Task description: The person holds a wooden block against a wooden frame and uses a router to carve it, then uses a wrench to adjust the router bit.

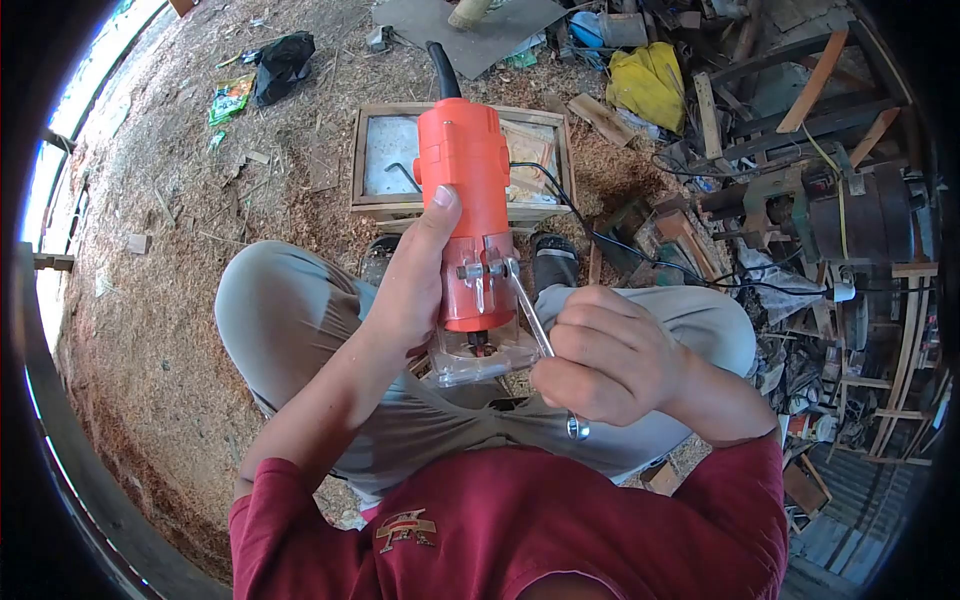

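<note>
An orange trim router [462, 160] stands roughly upright over my lap, its black cord leaving the far end. My left hand [425, 255] is wrapped round its left side, thumb along the orange body. A clear plastic base [480, 372] surrounds the near end, where the dark collet [479, 340] shows. Across the base's clamp runs a metal bolt [482, 270]. In my right hand [612, 358] is a combination wrench [530, 310], its open end at the right side of that bolt and its ring end sticking out below my fist.
Behind the router sits a wooden-framed box [385, 150] with a hex key [404, 176] on its pale top. Wood shavings cover the ground. A black plastic bag [282, 68] lies far left, a yellow bag [647, 85] far right. Machinery [850, 215] and scrap wood crowd the right side.
</note>
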`<state>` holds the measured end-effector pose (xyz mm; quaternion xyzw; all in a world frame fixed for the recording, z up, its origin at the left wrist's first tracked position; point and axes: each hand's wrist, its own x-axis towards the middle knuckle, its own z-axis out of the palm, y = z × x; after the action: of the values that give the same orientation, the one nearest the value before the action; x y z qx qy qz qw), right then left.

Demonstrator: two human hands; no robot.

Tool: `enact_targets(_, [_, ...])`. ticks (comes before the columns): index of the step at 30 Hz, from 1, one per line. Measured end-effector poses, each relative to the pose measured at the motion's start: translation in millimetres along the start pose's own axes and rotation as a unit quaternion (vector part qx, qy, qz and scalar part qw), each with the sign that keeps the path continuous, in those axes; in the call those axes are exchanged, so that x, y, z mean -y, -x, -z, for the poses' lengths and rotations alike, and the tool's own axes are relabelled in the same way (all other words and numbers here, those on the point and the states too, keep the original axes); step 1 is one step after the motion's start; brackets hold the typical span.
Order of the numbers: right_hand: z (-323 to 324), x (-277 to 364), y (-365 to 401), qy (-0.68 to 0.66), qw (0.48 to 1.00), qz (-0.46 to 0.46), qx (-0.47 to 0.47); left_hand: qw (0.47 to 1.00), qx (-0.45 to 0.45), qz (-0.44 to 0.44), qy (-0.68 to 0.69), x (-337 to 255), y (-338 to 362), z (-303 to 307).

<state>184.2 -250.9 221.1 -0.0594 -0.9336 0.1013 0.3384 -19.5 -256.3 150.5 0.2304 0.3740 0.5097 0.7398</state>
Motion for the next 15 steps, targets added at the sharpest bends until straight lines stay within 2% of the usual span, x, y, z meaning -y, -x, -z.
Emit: enact_targets(15, [11.8,-1.7,-4.5,-0.094,0.995,-0.033,0.011,1.0,0.029,0.003,0.0,1.0,4.5,-2.1])
